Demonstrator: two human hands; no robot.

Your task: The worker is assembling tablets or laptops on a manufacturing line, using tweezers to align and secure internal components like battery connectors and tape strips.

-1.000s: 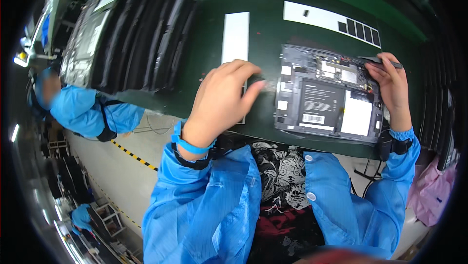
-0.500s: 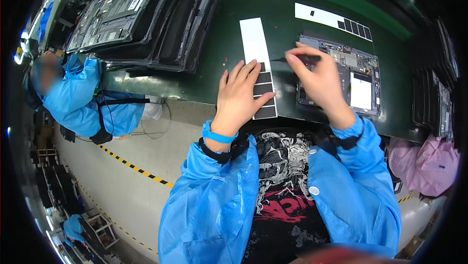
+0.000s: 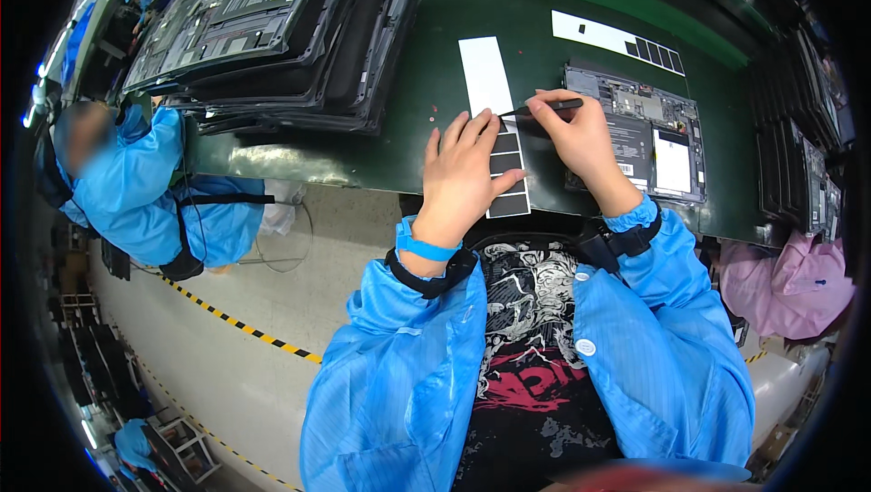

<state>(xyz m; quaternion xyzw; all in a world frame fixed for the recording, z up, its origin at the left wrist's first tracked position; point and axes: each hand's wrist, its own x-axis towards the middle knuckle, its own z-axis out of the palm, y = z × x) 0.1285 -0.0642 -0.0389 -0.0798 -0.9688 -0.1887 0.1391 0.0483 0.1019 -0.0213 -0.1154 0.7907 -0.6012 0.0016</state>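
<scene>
My left hand (image 3: 464, 170) lies flat, fingers spread, on a white backing strip (image 3: 484, 83) that carries several black rectangular stickers (image 3: 506, 185) at its near end. My right hand (image 3: 582, 142) grips dark tweezers (image 3: 543, 109), whose tip touches the strip just beyond my left fingertips. To the right of my right hand lies an opened device (image 3: 655, 138) with its circuit board, black battery and a white patch showing. Both arms wear blue sleeves.
The bench top is a green mat (image 3: 408, 111). Stacked open dark device shells (image 3: 290, 29) fill the far left. A second sticker strip (image 3: 617, 40) lies at the back. More shells stand at the right edge (image 3: 798, 165). A person in blue (image 3: 136, 183) sits at left.
The view has swung right to left across the bench. My right hand left the opened device and brought the tweezers to the strip; my left hand stayed on the strip.
</scene>
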